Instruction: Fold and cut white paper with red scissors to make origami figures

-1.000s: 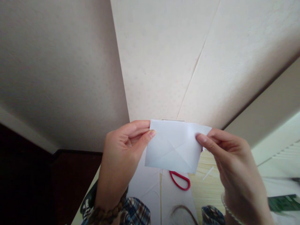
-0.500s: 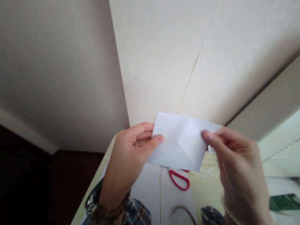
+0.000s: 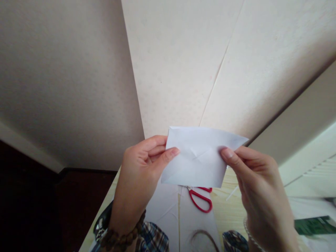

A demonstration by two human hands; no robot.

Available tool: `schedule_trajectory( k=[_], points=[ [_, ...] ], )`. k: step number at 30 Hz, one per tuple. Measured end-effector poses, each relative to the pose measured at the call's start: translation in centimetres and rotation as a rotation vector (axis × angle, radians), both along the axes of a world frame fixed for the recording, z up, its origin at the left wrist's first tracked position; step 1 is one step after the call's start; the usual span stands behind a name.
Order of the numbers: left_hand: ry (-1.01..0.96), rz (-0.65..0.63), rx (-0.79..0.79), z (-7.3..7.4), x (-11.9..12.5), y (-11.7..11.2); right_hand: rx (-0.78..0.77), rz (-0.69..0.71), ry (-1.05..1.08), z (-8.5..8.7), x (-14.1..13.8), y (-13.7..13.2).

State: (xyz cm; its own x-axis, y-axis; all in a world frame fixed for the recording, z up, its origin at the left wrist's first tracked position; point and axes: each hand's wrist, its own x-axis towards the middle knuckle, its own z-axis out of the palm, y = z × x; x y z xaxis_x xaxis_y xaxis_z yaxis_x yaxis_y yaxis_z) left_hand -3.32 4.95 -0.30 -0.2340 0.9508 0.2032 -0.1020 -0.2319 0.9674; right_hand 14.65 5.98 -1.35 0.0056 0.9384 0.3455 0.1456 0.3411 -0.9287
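Observation:
A folded sheet of white paper (image 3: 196, 157) is held up in front of me, its creases crossing near the middle and a pointed corner sticking out at the upper right. My left hand (image 3: 147, 164) pinches its left edge, thumb on the near face and fingers behind. On the other side, my right hand (image 3: 254, 182) grips the right edge the same way, thumb in front. Below the paper lie red-handled scissors (image 3: 201, 201), their blades mostly hidden beneath it.
White paper sheets (image 3: 168, 217) and thin paper strips cover part of the light wooden table (image 3: 228, 217). A brown curved strand (image 3: 207, 234) lies at the near edge. To the right is a green packet (image 3: 315, 225). A pale wall (image 3: 181, 70) rises behind the table.
Both hands have shifted slightly left together with the paper. The paper has tilted, so its pointed upper right corner now shows more clearly.

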Motion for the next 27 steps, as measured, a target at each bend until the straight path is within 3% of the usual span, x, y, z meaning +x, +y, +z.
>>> schedule_trajectory(
  k=[8, 16, 19, 22, 27],
  points=[
    [-0.078, 0.067, 0.049, -0.4, -0.1, 0.2, -0.103, 0.213, -0.028, 0.6, -0.1, 0.1],
    [-0.011, 0.010, 0.058, -1.1, -0.3, 0.5, -0.042, -0.012, 0.001, 0.1, 0.0, -0.4],
    [0.007, -0.124, -0.049, -0.7, -0.5, 0.4, -0.034, -0.032, 0.002, 0.0, 0.6, -0.2],
    [0.016, -0.217, -0.102, -0.2, -0.6, 0.2, -0.059, -0.028, 0.023, 0.1, 0.9, 0.1],
    [0.038, -0.148, -0.088, 0.0, -0.8, 0.2, -0.146, 0.122, 0.017, 0.4, 0.8, 0.4]
  ],
)
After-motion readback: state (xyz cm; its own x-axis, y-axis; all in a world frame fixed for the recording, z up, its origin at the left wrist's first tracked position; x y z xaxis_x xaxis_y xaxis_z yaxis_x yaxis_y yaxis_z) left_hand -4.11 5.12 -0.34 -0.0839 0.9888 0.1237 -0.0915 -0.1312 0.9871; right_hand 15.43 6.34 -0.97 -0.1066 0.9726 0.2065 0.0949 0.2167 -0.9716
